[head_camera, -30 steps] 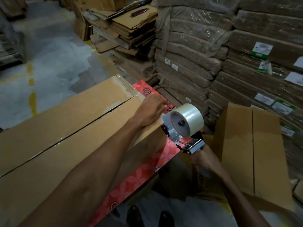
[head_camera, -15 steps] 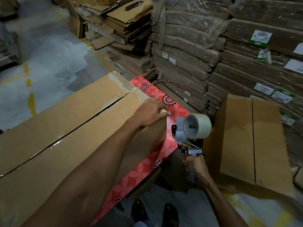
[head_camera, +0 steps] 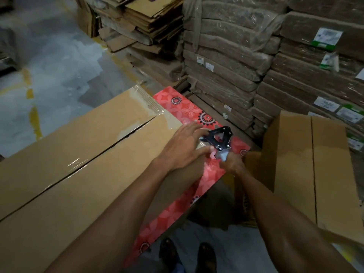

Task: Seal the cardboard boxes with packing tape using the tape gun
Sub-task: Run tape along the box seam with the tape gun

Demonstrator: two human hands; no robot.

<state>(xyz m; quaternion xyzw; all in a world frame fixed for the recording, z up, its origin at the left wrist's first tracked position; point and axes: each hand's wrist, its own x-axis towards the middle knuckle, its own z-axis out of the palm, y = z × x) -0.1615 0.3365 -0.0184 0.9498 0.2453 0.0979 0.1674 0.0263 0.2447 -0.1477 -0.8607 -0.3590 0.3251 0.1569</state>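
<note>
A long cardboard box [head_camera: 65, 154] lies on a red floral table [head_camera: 183, 109], its top seam running from the lower left to the far end, where clear tape shines. The tape gun [head_camera: 219, 139] is at the box's near right corner, black frame up. My right hand [head_camera: 232, 164] grips its handle from below. My left hand [head_camera: 184, 148] rests on the box corner, fingers spread, with the thumb and fingertips touching the gun's front end. The tape roll is hidden behind the frame and my left hand.
A second cardboard box [head_camera: 307, 164] stands at the right, close to my right arm. Wrapped bundles of flat cartons [head_camera: 236, 56] are stacked behind the table. Loose flattened cartons [head_camera: 141, 22] lie at the back. My shoes [head_camera: 187, 255] show on the grey floor.
My right hand has brought the tape gun up from beside the table to the box's corner and turned it over. My left hand's fingers moved onto the gun's front.
</note>
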